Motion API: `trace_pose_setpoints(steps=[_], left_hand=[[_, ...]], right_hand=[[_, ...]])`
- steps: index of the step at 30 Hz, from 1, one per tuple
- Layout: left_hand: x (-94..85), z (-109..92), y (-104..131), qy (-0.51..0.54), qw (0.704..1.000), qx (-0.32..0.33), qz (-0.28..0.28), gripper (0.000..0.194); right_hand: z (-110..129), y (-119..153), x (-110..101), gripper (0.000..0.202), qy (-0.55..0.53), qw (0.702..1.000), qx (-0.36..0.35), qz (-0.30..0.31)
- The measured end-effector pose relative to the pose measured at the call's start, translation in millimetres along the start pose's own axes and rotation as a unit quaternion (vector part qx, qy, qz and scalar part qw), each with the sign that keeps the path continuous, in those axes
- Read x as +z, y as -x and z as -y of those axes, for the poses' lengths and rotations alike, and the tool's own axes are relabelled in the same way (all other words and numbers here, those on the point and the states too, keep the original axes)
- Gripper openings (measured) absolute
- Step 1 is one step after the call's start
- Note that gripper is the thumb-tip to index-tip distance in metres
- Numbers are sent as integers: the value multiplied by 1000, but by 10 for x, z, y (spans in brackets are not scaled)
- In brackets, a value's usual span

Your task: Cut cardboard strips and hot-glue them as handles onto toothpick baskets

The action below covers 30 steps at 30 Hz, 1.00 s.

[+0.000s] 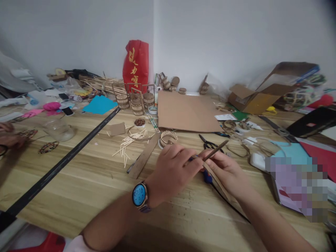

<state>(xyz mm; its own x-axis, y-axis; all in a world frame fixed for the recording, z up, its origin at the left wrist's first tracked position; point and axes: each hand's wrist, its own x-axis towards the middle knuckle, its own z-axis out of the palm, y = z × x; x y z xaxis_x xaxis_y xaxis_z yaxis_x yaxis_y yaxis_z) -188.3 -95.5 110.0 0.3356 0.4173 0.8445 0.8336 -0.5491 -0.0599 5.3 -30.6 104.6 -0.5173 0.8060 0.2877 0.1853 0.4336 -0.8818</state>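
Note:
Side by side over the table, my left hand (178, 169) and my right hand (227, 171) meet at a thin brown cardboard strip (217, 149). Both have fingers closed on it; one end sticks out up and to the right, while a paler length (216, 179) curves down past my right palm. Under the hands lies a blue tool (208, 177) with a black cable, mostly hidden. Just beyond my left fingers is a small round ring of pale sticks (168, 137). Black-handled scissors (210, 144) rest behind my right hand.
Loose sticks (128, 141), a flat cardboard strip (144, 157) and a bowl of brown beads (139, 122) lie left of centre. Behind stand small stick baskets (138, 105), a cardboard sheet (187, 110) and a red bag (135, 66). Another person's hand (12, 138) is at far left.

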Motion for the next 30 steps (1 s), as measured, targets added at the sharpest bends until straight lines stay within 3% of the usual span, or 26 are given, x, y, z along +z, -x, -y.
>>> trace_pose_setpoints(steps=[8, 15, 21, 26, 30], left_hand=[[46, -4, -45, -22, 999, -21, 15, 14], [7, 41, -44, -16, 998, -41, 55, 11], [-23, 329, 89, 74, 980, -176, 53, 36], [-66, 419, 156, 227, 930, -268, 105, 23], [-142, 343, 135, 264, 919, -271, 113, 21]], right_hand=[[177, -48, -158, 48, 55, 997, 20, 44], [313, -19, -89, 43, 171, 985, -9, -6], [128, -60, -199, 51, 170, 985, 22, -8], [55, -87, -350, 46, 162, 987, 10, 7], [160, -78, -446, 44, 155, 988, 12, 22]])
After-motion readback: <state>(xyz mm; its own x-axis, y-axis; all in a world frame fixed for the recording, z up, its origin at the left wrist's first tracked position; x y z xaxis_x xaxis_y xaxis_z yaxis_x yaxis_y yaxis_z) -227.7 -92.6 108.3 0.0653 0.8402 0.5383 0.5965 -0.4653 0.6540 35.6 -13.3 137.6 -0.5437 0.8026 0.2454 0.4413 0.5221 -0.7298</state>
